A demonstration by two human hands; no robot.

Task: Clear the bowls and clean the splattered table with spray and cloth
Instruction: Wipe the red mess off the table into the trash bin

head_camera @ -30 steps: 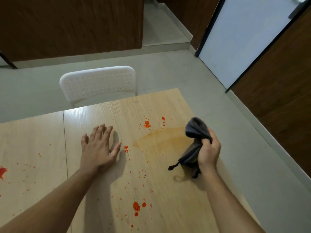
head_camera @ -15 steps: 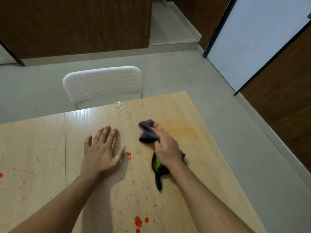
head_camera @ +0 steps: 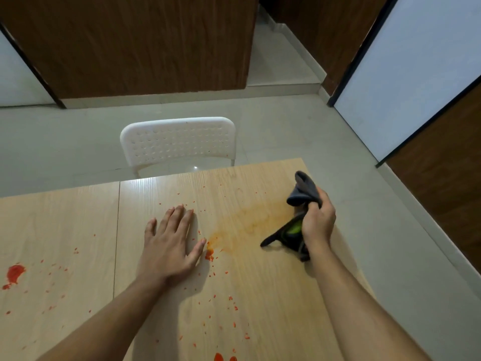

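Right hand: grips the bunched dark grey cloth at the surface's right edge; half a second ago it pressed the cloth mid-surface, beside the left thumb
Cloth: upper fold raised; a green patch, perhaps a lining, shows below
Left hand: flat, fingers spread, unmoved
Surface: orange smear now wider; red splatters remain
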